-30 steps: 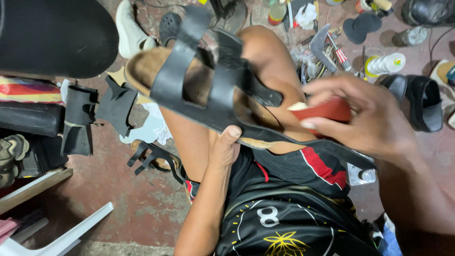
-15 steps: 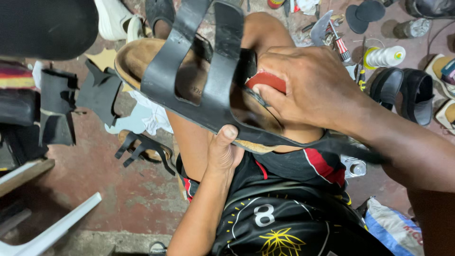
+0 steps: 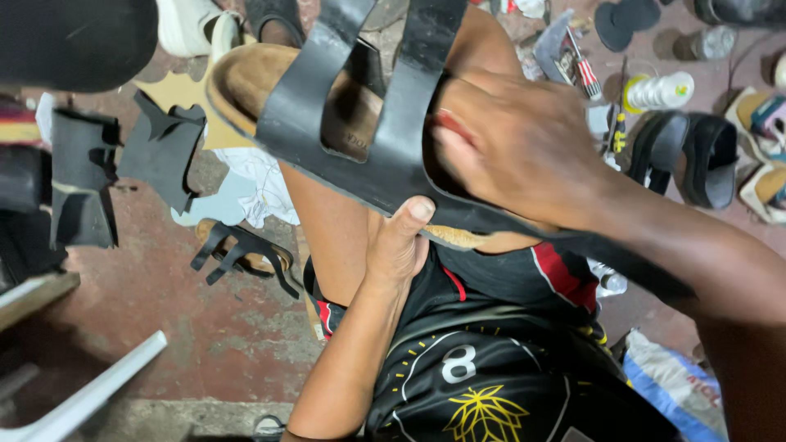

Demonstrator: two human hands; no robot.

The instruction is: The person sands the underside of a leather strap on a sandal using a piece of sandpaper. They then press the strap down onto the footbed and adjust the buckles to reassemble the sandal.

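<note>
The left hand point(image 3: 397, 245) has its grip closed on the lower edge of the sandal point(image 3: 327, 123), with the thumb pressed on the black sole rim. The right hand point(image 3: 516, 147) is curled shut around a red object point(image 3: 446, 124), mostly hidden, pushed under the black strap point(image 3: 413, 90). The sandal lies tilted over the person's thigh, between both hands.

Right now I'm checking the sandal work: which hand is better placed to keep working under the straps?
Right. The right hand is already tucked under the black straps with a red tool on the footbed. The left hand props the sandal from below, thumb on the sole edge.
</note>
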